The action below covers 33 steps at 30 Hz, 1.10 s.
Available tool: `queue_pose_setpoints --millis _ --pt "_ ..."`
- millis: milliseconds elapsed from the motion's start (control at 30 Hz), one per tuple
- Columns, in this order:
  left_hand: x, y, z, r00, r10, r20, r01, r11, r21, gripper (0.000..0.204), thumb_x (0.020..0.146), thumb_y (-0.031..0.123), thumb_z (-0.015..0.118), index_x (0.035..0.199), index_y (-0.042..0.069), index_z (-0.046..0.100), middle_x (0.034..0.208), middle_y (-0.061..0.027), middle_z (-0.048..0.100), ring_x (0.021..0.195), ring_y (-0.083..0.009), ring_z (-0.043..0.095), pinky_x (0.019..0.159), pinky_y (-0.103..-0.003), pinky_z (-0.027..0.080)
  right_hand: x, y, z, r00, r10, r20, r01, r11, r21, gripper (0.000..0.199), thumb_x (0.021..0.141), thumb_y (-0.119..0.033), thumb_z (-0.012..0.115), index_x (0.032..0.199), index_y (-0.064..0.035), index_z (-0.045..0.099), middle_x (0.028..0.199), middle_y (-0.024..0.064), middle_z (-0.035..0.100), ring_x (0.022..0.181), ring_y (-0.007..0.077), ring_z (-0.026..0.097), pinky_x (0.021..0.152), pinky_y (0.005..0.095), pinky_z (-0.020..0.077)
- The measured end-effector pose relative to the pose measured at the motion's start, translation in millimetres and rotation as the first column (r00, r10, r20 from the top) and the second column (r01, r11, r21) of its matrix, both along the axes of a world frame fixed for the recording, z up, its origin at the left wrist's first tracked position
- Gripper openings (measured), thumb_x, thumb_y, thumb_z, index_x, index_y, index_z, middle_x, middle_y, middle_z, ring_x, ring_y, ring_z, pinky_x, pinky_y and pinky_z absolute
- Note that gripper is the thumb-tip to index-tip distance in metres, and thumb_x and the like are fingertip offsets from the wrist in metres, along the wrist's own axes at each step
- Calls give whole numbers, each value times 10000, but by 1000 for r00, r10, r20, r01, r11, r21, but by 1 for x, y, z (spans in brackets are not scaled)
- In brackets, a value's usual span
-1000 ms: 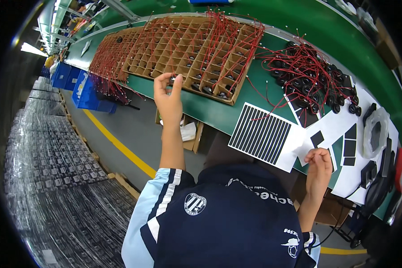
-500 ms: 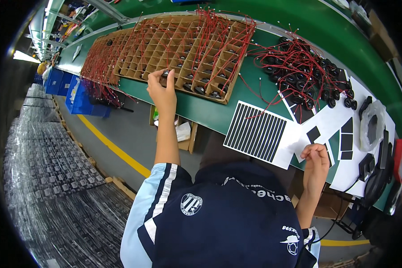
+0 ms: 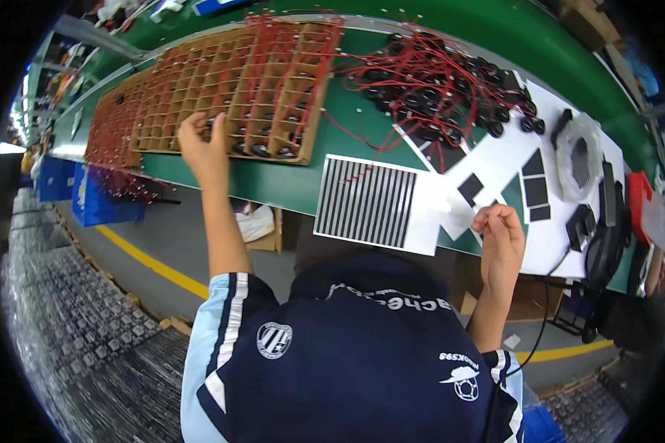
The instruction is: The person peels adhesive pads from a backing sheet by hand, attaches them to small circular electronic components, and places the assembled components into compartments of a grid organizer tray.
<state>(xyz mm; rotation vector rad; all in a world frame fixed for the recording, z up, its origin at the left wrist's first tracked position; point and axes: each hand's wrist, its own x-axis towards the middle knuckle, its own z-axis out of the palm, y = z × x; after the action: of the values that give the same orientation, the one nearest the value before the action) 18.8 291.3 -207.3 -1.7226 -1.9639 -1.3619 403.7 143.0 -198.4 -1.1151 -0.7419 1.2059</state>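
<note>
My left hand (image 3: pixel 205 148) is over the front edge of a cardboard divider tray (image 3: pixel 307 96), thumb and fingers apart, with nothing visible between them. Round black parts with red wires, like small speakers, lie in many of the tray's cells. My right hand (image 3: pixel 501 240) is raised at the front edge of the table, its thumb and fingertips pinched together. Whatever they hold, if anything, is too small to make out. Between my hands lies a white sheet with black strips (image 3: pixel 366 203), partly over the table edge.
A tangled heap of black round parts with red wires (image 3: pixel 436 88) sits at the back. White sheets with black pads (image 3: pixel 536 184), a clear-wrapped roll (image 3: pixel 578 159) and a red box (image 3: pixel 639 207) are at right. Blue bins (image 3: pixel 100 199) stand left, below the green table (image 3: pixel 266 181).
The view has shifted, so the table appears farther left. My left hand held a round black part at the tray; its fingers have parted and the part no longer shows. My right hand stays pinched.
</note>
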Motion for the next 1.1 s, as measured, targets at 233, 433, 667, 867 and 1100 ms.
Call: queue_pose_setpoints --millis 233,433,667,867,1100 --pt "-2 1 -3 999 12 -43 -15 997 -74 286 727 200 662 799 -9 481 792 -100 487 732 -224 487 680 -323 400 20 -7 -2 928 -169 332 177 984 8 62 840 -63 493 859 -5 502 779 40 539 729 88 492 692 201 390" --pt "-1 -3 -7 999 38 25 -34 990 -134 262 734 198 653 820 7 495 795 -98 535 756 -223 504 677 -329 401 19 -8 -3 905 -138 401 153 988 -4 57 838 -54 491 857 -1 495 769 29 530 723 81 487 689 193 383" --pt "-4 -10 -6 999 29 23 -27 996 -84 217 756 173 624 849 13 511 808 -91 568 773 -209 527 705 -319 414 -23 6 -7 503 -101 858 -64 986 154 186 720 -36 567 905 -16 566 955 126 528 848 266 504 727 323 408" --pt "31 -13 15 950 -234 206 240 971 -2 137 796 102 569 872 2 515 801 -52 556 700 -104 520 631 -230 420 -67 31 -24 138 -71 988 -226 969 101 422 674 -97 624 1064 16 507 1220 153 386 1096 321 362 862 411 326" --pt "149 -14 34 731 -653 199 680 722 -129 202 772 83 578 952 19 513 840 -56 557 802 -129 534 738 -255 411 -66 29 -40 112 -174 978 -211 958 194 375 693 -125 608 1043 -19 522 1162 140 437 1097 305 388 859 405 330"
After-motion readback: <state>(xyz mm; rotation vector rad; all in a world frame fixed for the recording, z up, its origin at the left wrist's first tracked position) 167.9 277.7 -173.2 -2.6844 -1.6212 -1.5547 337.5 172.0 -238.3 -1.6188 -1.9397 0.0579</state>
